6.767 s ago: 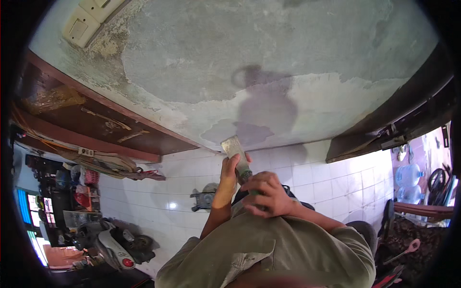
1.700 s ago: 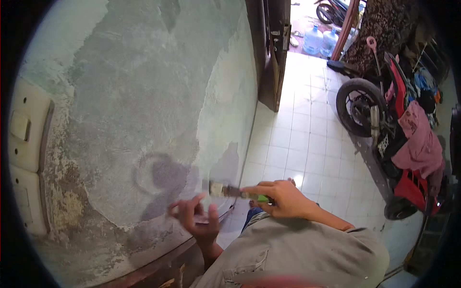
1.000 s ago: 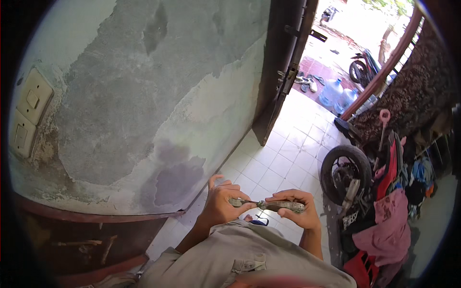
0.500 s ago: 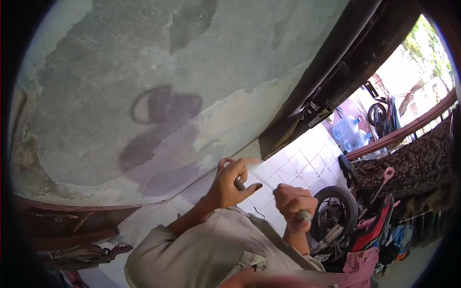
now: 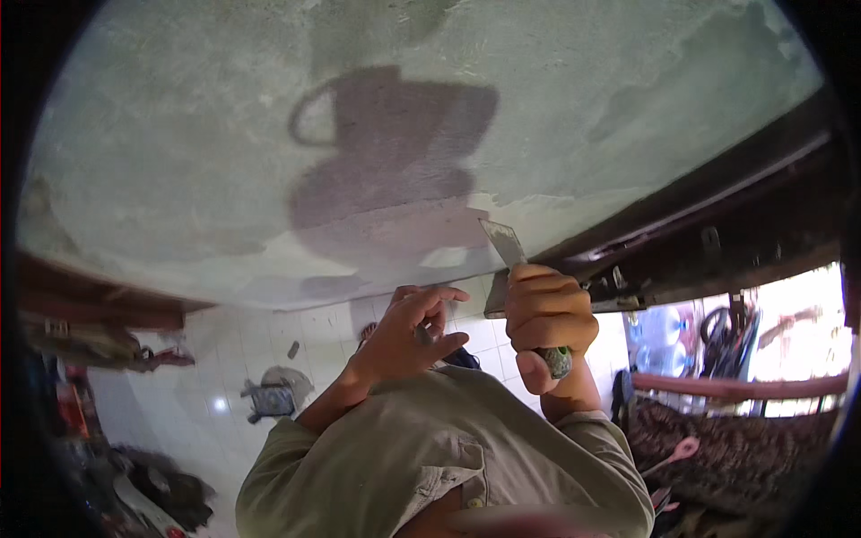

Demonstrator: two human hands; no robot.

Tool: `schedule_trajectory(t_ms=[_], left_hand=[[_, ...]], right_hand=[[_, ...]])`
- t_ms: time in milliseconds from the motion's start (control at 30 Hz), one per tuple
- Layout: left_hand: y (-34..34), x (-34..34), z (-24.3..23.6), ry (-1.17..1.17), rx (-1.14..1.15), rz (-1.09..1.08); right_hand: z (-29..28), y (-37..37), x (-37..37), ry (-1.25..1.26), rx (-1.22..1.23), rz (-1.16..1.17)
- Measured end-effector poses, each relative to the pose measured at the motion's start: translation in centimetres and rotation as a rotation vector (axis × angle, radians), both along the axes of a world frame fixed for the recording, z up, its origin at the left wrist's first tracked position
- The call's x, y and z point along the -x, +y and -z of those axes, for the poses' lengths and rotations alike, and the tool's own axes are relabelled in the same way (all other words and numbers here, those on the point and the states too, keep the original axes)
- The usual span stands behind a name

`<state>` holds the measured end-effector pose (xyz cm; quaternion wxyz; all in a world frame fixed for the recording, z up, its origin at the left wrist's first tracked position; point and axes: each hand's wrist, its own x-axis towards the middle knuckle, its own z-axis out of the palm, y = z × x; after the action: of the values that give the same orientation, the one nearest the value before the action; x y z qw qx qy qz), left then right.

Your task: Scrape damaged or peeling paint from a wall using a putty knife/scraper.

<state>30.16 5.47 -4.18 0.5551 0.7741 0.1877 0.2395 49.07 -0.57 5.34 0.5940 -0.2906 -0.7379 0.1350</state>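
My right hand (image 5: 549, 314) is wrapped round the green, speckled handle of a putty knife (image 5: 502, 242). Its flat, worn metal blade points up toward the patchy grey-green wall (image 5: 574, 170); whether the tip touches the wall, I cannot tell. My left hand (image 5: 404, 334) hovers in front of my chest, index finger and thumb stretched out and the other fingers curled. A small dark, rounded piece (image 5: 423, 334) sits in its grip, mostly hidden by the fingers. Shadows of my head and body fall on the wall.
A dark wooden frame (image 5: 717, 215) runs along the wall's right side. Below lies a white tiled floor (image 5: 224, 359) with a grey stool-like object (image 5: 272, 394). Blue water jugs (image 5: 662, 341) stand at the right, behind a reddish rail (image 5: 744, 387). Dark patterned cloth (image 5: 717, 448) hangs nearer.
My view has swung round to face the wall more squarely. The right hand has risen, and the putty knife's blade now shows clearly. My left hand keeps much the same pose.
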Motion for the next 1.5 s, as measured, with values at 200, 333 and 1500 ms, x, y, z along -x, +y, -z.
schedule_trajectory(t_ms=[200, 333, 1500], left_hand=[[-4.9, -1.1, -0.3, 0.074, 0.091, -0.389], [-7.4, -2.2, 0.4, 0.031, 0.106, -0.519], [-6.8, 0.0, -2.2, 0.103, -0.089, -0.234]], right_hand=[[0.0, 2.1, -3.7, -0.100, -0.033, -0.261], [0.8, 2.4, -5.0, -0.204, -0.055, -0.202], [0.5, 1.7, -4.5, -0.033, -0.122, -0.219]])
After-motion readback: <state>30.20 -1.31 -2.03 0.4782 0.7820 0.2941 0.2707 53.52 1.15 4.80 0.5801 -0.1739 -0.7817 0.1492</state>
